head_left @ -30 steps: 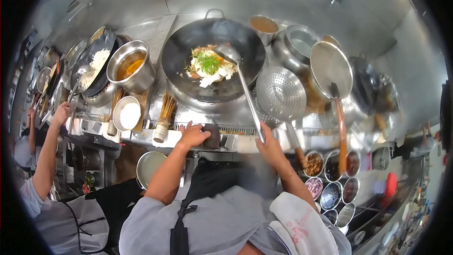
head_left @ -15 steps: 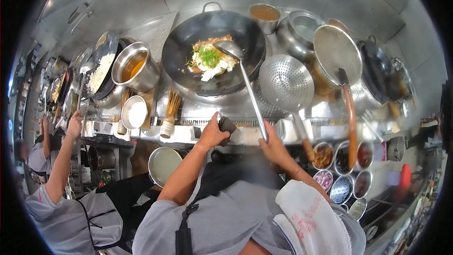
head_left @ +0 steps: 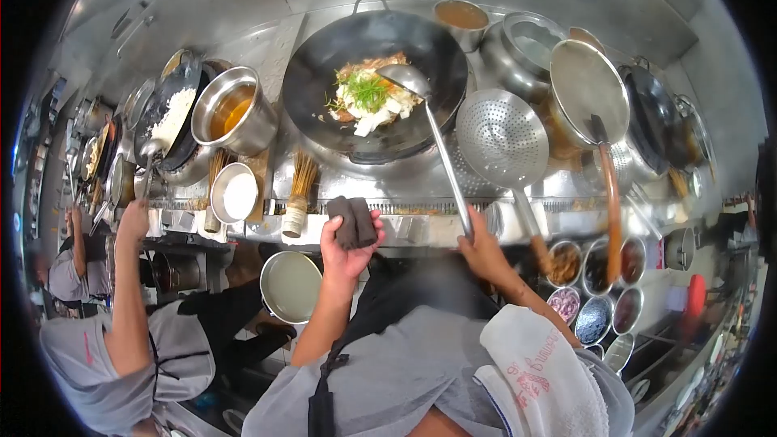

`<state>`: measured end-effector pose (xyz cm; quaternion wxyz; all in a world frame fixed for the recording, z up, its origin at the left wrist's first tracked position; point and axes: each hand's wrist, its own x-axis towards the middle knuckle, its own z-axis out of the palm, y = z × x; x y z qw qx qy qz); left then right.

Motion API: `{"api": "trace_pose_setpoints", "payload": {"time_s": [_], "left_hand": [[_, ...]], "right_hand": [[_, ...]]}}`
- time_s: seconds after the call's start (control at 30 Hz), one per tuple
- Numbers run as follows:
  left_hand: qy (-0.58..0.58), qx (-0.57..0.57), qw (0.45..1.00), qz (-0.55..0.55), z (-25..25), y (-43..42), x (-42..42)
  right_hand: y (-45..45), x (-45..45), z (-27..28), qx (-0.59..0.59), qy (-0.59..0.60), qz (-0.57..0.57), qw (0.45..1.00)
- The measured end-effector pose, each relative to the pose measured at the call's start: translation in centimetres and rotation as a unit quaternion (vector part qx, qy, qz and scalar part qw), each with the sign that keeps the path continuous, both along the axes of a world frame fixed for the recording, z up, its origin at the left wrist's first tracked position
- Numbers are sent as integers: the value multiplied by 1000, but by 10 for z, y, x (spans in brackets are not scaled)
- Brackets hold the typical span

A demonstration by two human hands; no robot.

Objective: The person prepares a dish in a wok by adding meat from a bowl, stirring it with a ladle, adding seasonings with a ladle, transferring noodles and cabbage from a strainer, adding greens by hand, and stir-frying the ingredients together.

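Observation:
My left hand [head_left: 344,257] is turned palm up at the counter's front edge, its fingers around a folded dark cloth [head_left: 353,222]. The handle of a long metal ladle [head_left: 449,163] is in my right hand [head_left: 483,252]. The ladle's bowl rests in a large black wok [head_left: 324,57], against the right side of a heap of food [head_left: 372,97] with white pieces and green shreds on top.
Left of the wok are a metal pot of amber liquid [head_left: 235,113], a white bowl [head_left: 235,193] and a bamboo brush [head_left: 301,186]. On the right lie a perforated skimmer [head_left: 502,137] and a mesh strainer [head_left: 589,89]. A co-worker [head_left: 125,307] stands at the left.
My left hand has lifted the dark cloth from the counter edge and turned palm up. My right hand keeps its hold on the ladle. The view has shifted slightly.

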<state>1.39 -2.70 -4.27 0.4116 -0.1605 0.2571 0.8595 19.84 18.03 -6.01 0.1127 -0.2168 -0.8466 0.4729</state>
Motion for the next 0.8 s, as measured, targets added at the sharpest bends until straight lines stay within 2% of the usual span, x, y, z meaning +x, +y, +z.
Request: {"api": "trace_pose_setpoints", "payload": {"time_s": [0.07,0.13,0.2,0.33,0.4,0.47,0.53,0.6,0.67,0.7,0.8], "left_hand": [[55,18,997,-47,-7,-1,-17],[56,-14,998,-40,12,10,-28],[26,-51,998,-1,27,22,-37],[5,-160,987,-19,50,58,-63],[17,-154,983,-95,33,75,-86],[30,-163,981,-104,26,81,-88],[-19,-146,983,-111,30,80,-81],[-19,-163,980,-111,28,82,-80],[-19,-129,984,-121,27,85,-88],[-71,-105,982,-142,38,84,-88],[-23,-150,970,-189,61,89,-81]], "right_hand": [[-3,-2,4,-9,-41,-11,999],[-7,-6,3,-26,-44,-14,999],[-9,-9,-6,86,3,-7,996],[-18,-12,4,5,-40,-19,999],[-21,-12,5,-9,-58,-18,998],[-25,-14,11,-13,-59,-22,998],[-25,-17,19,-16,-60,-29,998],[-27,-21,29,-28,-32,-8,999],[-28,-27,36,-25,-47,-21,998],[-28,-29,37,-3,-62,-16,998],[-28,-28,26,65,-88,-17,994]]}}
